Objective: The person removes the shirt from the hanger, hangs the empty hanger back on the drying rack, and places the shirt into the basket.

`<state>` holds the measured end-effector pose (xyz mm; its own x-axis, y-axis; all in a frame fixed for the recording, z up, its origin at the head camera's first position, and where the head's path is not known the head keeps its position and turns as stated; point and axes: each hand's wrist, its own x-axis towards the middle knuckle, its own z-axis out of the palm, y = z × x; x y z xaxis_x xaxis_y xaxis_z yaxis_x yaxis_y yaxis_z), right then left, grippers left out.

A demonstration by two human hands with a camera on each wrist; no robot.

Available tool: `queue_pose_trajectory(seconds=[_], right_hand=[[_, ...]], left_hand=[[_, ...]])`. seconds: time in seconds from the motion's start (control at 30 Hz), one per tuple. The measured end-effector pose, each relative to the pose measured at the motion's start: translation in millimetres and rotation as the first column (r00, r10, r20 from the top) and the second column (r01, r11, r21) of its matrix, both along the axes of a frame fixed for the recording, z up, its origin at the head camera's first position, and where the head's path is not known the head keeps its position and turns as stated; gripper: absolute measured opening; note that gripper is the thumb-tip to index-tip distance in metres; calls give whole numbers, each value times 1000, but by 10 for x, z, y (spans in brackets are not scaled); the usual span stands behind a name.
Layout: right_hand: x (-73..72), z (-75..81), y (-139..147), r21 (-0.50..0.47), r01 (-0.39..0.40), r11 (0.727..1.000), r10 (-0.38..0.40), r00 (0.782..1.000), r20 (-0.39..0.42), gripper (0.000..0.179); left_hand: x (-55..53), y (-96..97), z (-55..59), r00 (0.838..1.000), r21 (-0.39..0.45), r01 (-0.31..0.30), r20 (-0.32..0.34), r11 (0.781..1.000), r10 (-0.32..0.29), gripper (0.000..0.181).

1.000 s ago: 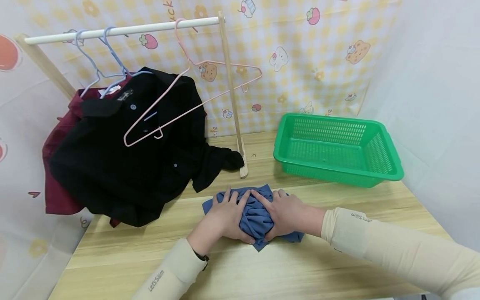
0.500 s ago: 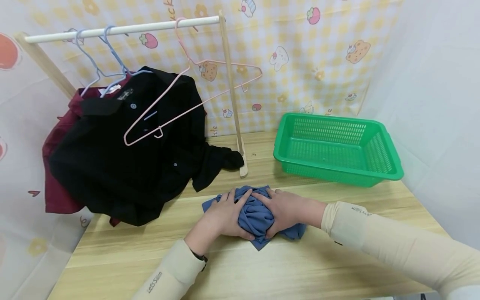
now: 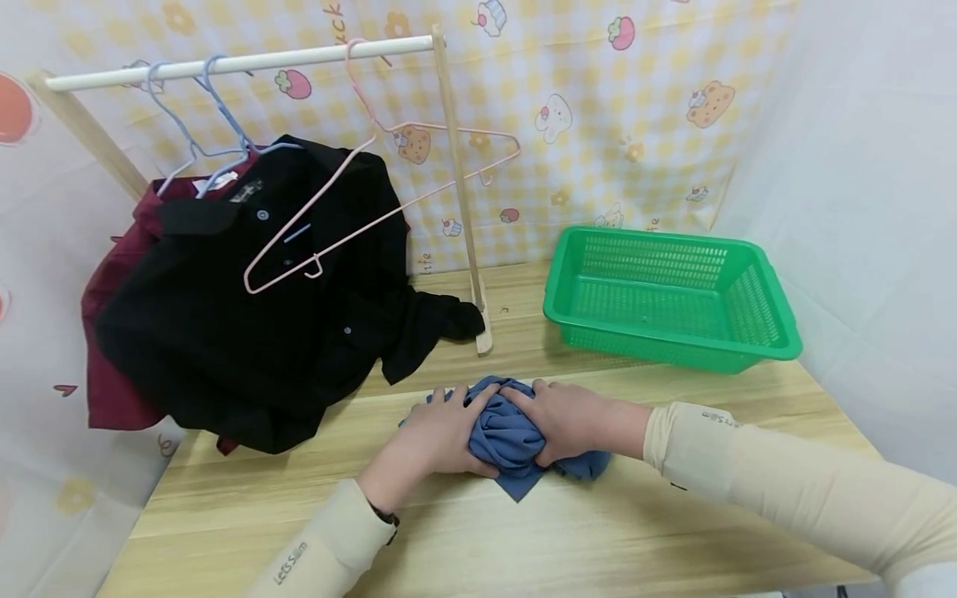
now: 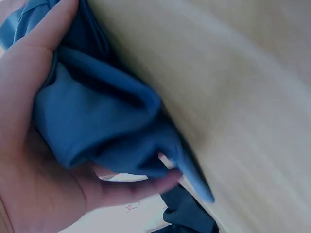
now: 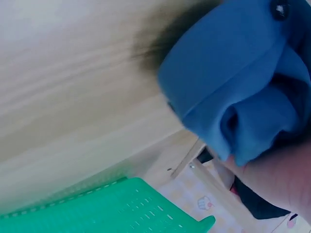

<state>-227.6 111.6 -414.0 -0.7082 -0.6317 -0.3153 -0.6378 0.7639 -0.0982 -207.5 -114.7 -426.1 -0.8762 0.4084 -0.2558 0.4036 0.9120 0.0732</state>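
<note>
A crumpled blue shirt (image 3: 507, 436) lies bunched on the wooden table in the head view, with one flat corner pointing toward the person. My left hand (image 3: 441, 432) grips its left side, thumb near the front and fingers spread over the far part. From the right, my right hand (image 3: 574, 422) holds the other side of the bundle. The left wrist view has folds of the shirt (image 4: 102, 111) between the thumb and fingers of the left hand (image 4: 43, 184). A dark button and a stitched band show on the shirt (image 5: 228, 73) in the right wrist view.
A green plastic basket (image 3: 673, 332) stands at the back right. At the left, a rack (image 3: 247, 61) bears a black shirt (image 3: 247, 316), a maroon garment (image 3: 112, 349) and a bare pink hanger (image 3: 351, 174). One black sleeve reaches the rack's foot, close behind the bundle.
The blue shirt is gathered more tightly, its far and left edges drawn in. My left hand has shifted slightly left and toward the person; the right hand has barely moved.
</note>
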Motion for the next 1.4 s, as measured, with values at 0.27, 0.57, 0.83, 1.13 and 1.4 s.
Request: queue_pose_trajectory(seconds=[0.27, 0.57, 0.83, 1.13, 1.4], right_hand=[[25, -56, 76, -111, -44, 993, 40, 999, -34, 101], [90, -99, 151, -202, -74, 977, 63, 996, -64, 91], [96, -59, 206, -231, -91, 969, 74, 994, -81, 87], [90, 26, 164, -123, -92, 988, 85, 995, -54, 95], [126, 38, 143, -83, -42, 996, 40, 999, -22, 96]], left_hand=[[-35, -59, 31, 994, -18, 103, -47, 995, -104, 115], [40, -88, -77, 961, 4, 216, -178, 976, -212, 86], [7, -78, -124, 956, 90, 244, -188, 965, -225, 81], [113, -3, -98, 932, -161, 228, -248, 960, -263, 131], [145, 53, -86, 887, -291, 264, -300, 919, -350, 108]])
